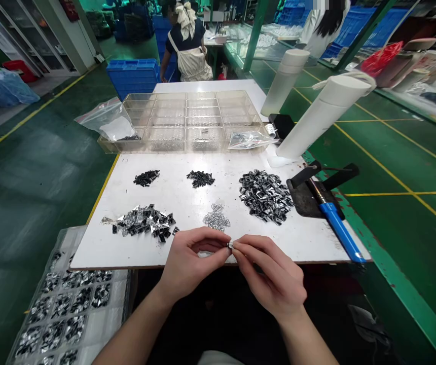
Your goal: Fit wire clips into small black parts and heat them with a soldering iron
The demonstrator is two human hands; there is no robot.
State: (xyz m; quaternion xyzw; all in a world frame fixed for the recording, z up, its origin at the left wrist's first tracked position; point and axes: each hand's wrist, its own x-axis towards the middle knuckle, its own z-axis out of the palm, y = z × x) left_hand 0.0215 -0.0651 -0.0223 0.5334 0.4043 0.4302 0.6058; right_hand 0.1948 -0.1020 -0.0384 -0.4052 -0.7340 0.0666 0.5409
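My left hand [195, 257] and my right hand [270, 271] meet at the front edge of the white table [195, 200]. Between the pinched fingertips of both hands is a small shiny metal piece [230, 245]; its exact kind is too small to tell. Just beyond the hands lies a little heap of fine silvery parts [217, 218]. To the left is a pile of black and silver metal pieces [145, 222], and to the right a larger pile of similar pieces [265, 196]. Two small heaps of black parts [147, 178] [200, 179] lie farther back.
A clear compartment box [185, 124] spans the table's back, with plastic bags [250, 140] on it. White cylinders [319, 119] and a blue-handled tool [339, 230] on a black stand are at right. A compartment tray [66, 304] of metal pieces sits lower left. Two people work beyond.
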